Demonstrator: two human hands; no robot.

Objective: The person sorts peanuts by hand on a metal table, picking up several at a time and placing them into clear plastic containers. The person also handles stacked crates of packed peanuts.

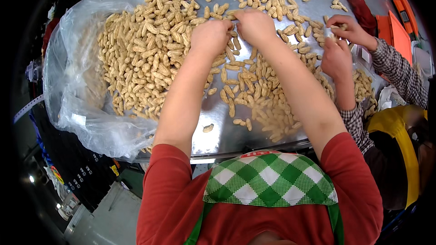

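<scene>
Unshelled peanuts lie before me on a metal table (218, 146). A dense peanut heap (146, 54) spills out of a clear plastic bag (76, 51) on the left. My left hand (210, 37) is at the heap's right edge, fingers curled down among loose peanuts; its palm side is hidden. Close beside it, my right hand (255, 27) reaches in from the right, its fingertips touching a peanut (231, 14). Whether either hand grips a peanut is unclear. More scattered peanuts (252, 81) lie beneath my right forearm.
At the right, a co-worker's hands (340, 46) hold something small, perhaps a peanut, over the same table. Another peanut pile (362, 85) lies beside that person's checked sleeve. Orange equipment (395, 37) stands beyond the right edge. A single peanut (208, 128) rests near the front edge.
</scene>
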